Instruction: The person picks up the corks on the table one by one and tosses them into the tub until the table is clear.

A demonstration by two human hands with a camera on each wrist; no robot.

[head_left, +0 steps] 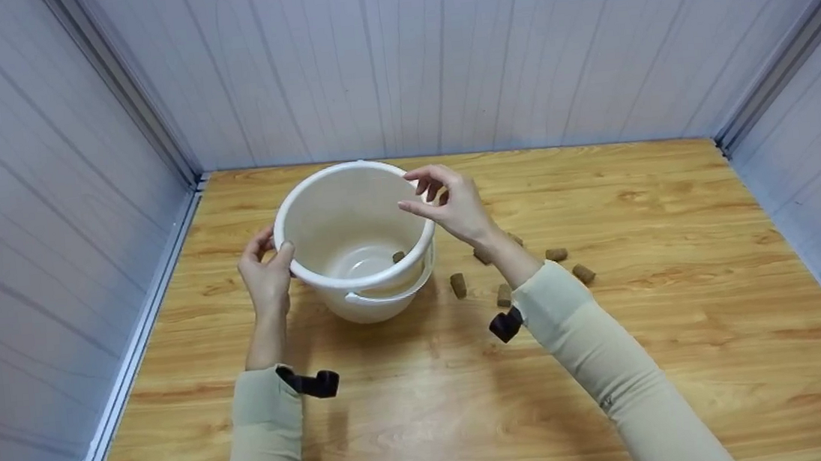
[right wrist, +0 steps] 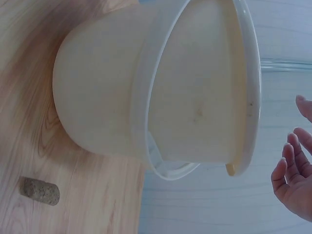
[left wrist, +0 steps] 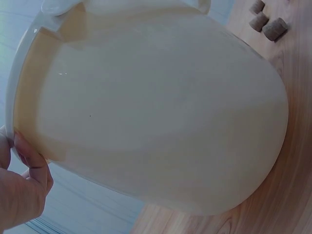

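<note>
A white plastic bucket (head_left: pixel 334 223) stands on the wooden table, its handle lying down along the near side. My left hand (head_left: pixel 267 270) grips the rim on the left, thumb on top; the left wrist view shows those fingers (left wrist: pixel 22 190) at the bucket's wall (left wrist: pixel 161 112). Over the right rim hovers my right hand (head_left: pixel 445 201), fingers relaxed and holding nothing. In the right wrist view that hand (right wrist: pixel 295 170) is apart from the bucket (right wrist: pixel 102 92). One cork (head_left: pixel 399 256) lies inside on the bottom.
Several corks (head_left: pixel 458 285) lie scattered on the table (head_left: pixel 691 324) right of the bucket, under my right forearm; some show in the left wrist view (left wrist: pixel 265 22), one in the right wrist view (right wrist: pixel 41 191). Grey panel walls close the table on three sides.
</note>
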